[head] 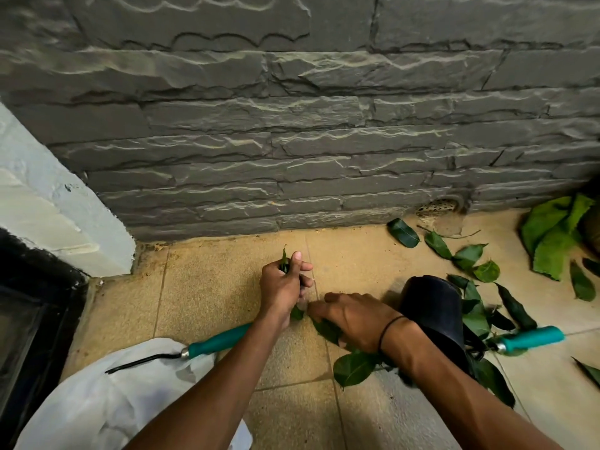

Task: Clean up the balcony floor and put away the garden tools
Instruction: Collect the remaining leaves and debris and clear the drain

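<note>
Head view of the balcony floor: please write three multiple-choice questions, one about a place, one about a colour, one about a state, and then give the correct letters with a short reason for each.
1. Where does the metal end of the left garden tool lie?
A. on the white bag
B. against the wall drain
C. inside the dark pot

2. What colour are the handles of both tools?
A. red
B. teal
C. yellow

3. What is the left hand doing?
A. lying flat and open on the tiles
B. gripping leaves
C. holding a tool handle

Answers:
1. A, since the dark prong rests across the white bag at lower left.
2. B, since the left handle and the right tool handle are both teal.
3. B, since its fingers curl round green leaves, with a leaf tip sticking out above the fist.
</note>
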